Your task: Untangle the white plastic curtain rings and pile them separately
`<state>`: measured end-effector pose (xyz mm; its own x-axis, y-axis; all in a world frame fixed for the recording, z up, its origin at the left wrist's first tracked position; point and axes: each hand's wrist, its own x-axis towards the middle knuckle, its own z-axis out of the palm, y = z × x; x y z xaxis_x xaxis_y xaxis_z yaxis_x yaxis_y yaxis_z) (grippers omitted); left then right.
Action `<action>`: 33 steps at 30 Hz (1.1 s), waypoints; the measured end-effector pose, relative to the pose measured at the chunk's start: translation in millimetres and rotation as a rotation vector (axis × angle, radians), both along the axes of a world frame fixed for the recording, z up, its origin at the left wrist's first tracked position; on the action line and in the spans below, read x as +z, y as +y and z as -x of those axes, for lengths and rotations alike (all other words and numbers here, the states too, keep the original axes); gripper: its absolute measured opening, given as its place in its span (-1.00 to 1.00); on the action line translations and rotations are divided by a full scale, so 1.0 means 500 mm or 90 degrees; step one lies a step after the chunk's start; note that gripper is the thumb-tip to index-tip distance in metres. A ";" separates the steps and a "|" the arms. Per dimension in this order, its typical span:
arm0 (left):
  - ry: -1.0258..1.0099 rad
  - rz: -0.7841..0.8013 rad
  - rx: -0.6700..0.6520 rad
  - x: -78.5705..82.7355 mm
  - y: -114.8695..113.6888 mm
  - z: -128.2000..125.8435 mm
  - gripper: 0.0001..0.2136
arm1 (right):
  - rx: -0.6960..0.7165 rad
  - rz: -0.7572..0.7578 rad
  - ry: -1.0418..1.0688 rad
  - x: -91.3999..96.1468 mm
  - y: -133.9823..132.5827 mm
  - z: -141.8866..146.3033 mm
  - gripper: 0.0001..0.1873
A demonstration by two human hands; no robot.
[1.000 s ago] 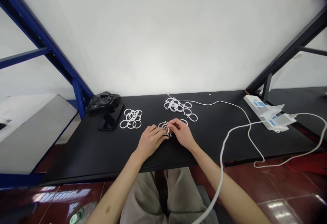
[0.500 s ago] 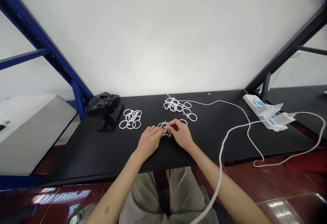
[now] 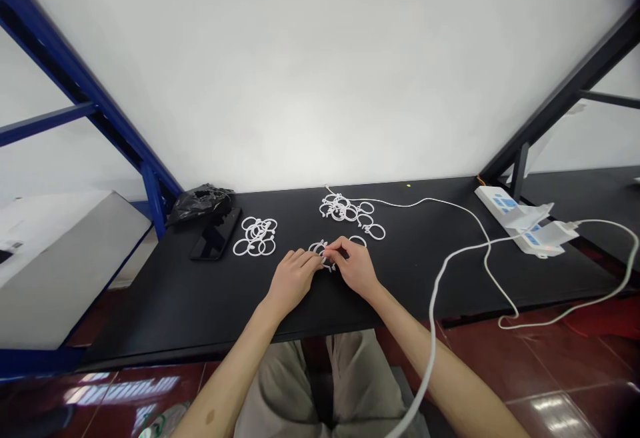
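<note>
My left hand and my right hand meet near the middle of the black table. Their fingertips pinch a white plastic ring with small knobs at its ends, and the fingers hide part of it. More white rings lie right behind the fingertips. One ring sits just beyond my right knuckles, partly covered. To the left is a cluster of overlapping rings. Farther back, right of centre, lies another loose pile of rings, some showing small end knobs.
A black phone and a crumpled black plastic bag lie at the left of the table. At the right is a white power strip. A white cable loops across the right side, passing over my right forearm.
The hands stay at the same spot, pinching the ring; the fingers shift only slightly. The view has tilted a little, and the ring piles look unchanged.
</note>
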<state>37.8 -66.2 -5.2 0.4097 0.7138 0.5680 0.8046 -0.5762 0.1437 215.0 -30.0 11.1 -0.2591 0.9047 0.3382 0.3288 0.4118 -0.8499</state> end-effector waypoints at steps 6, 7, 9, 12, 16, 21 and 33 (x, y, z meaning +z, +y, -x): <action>-0.079 -0.020 0.084 0.003 0.003 0.009 -0.83 | -0.052 -0.076 -0.052 -0.011 0.001 0.002 -0.75; -0.096 -0.027 0.113 0.004 0.004 0.014 -0.83 | -0.059 -0.100 -0.076 -0.012 0.000 0.001 -0.75; -0.125 -0.048 0.179 0.003 0.008 0.028 -0.84 | -0.058 -0.152 -0.136 -0.012 -0.002 0.001 -0.76; -0.138 -0.079 0.297 0.000 0.017 0.055 -0.84 | -0.036 -0.204 -0.227 -0.011 -0.006 0.001 -0.69; -0.091 -0.079 0.433 -0.009 0.027 0.080 -0.81 | -0.032 -0.220 -0.300 -0.016 -0.008 0.003 -0.62; -0.068 -0.044 0.442 -0.012 0.025 0.080 -0.76 | -0.034 -0.211 -0.344 -0.021 -0.007 0.006 -0.75; 0.044 -0.027 0.057 0.006 -0.008 0.016 -0.80 | -0.037 -0.231 -0.261 -0.020 -0.002 0.005 -0.84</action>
